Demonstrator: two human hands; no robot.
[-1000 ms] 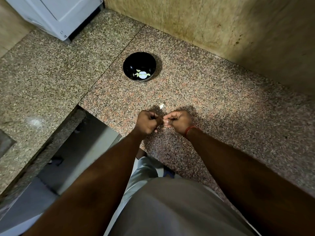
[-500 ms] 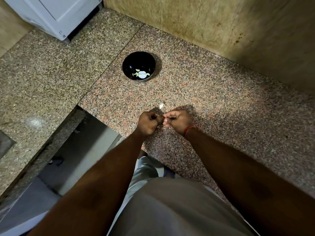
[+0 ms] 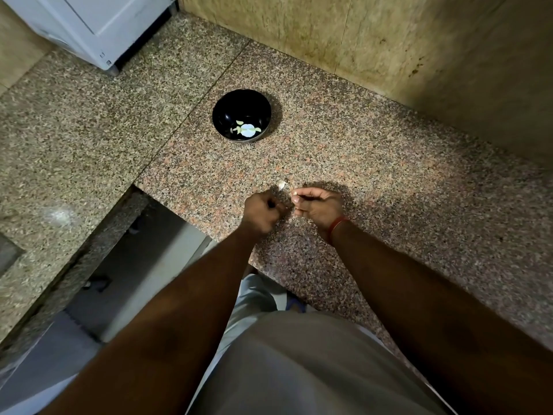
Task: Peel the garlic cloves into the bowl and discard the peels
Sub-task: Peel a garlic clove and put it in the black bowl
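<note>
the left hand [image 3: 261, 213] is curled into a fist and the right hand [image 3: 318, 205] has its fingers bent toward it, thumb and forefinger drawn together; whatever clove they work on is hidden between them, so i cannot tell which hand actually pinches it. both hover low over the granite counter [image 3: 389, 175]. just beyond the fingertips, at about 12 o'clock from the hands, a small pale garlic piece [image 3: 281, 185] lies on the stone, clove or peel i cannot say. garlic like this should be light, firm under the skin, with papery peel that tears and clings to fingers; it is best pinched at the blunt root end, where the skin lifts, since a bared clove turns slick. farther out, around 11 o'clock, well apart from the hands, sits the black bowl [image 3: 227, 115], holding a few pale yellowish cloves around a white patch at its bottom. a white appliance [image 3: 98, 28] stands at the far 10 o'clock corner.
</note>
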